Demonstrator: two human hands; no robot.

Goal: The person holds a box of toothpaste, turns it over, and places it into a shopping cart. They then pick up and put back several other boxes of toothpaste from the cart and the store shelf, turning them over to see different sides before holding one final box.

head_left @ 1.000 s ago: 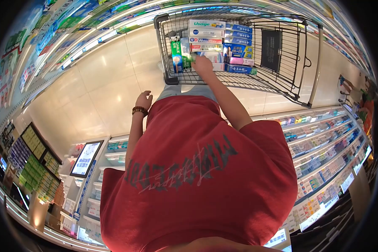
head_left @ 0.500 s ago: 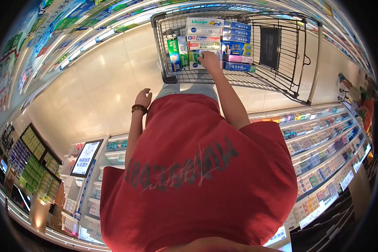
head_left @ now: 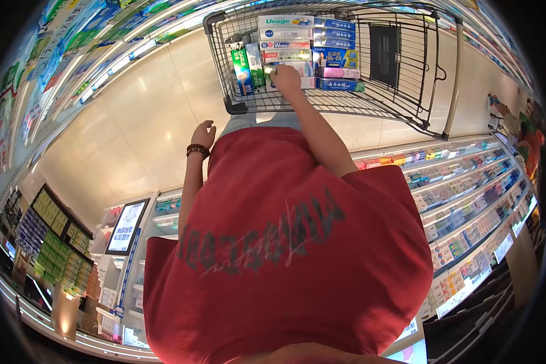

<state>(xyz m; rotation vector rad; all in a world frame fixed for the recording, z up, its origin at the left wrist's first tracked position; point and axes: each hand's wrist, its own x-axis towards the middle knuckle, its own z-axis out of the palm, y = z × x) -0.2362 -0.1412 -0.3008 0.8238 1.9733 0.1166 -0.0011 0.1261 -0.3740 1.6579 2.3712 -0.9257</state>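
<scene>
My right hand (head_left: 286, 79) is inside the wire shopping cart (head_left: 227, 79), over the lower end of the middle column of boxes. Its fingers are bent and closed around something small and pale at the fingertips, mostly hidden by the hand. Under and above it lie stacked toothpaste boxes, among them a white Usage box (head_left: 285, 22) and a White & White box (head_left: 285, 45). Green Darlie boxes (head_left: 241, 71) stand to its left, and blue boxes (head_left: 335, 84) lie to its right. My left hand (head_left: 203, 134), with a beaded bracelet, hangs outside the cart, fingers loosely apart, holding nothing.
Lit shelves packed with goods run along the top left and the lower right (head_left: 467, 200). A display screen (head_left: 127, 226) stands at the lower left. The cart has a dark panel (head_left: 384, 56) near its handle (head_left: 454, 79). Pale floor tiles (head_left: 133, 127) lie beside it.
My right hand has shifted left over the boxes, and the green-and-blue box beneath it no longer shows there. The cart sits slightly higher and further left in view. My left hand stays low.
</scene>
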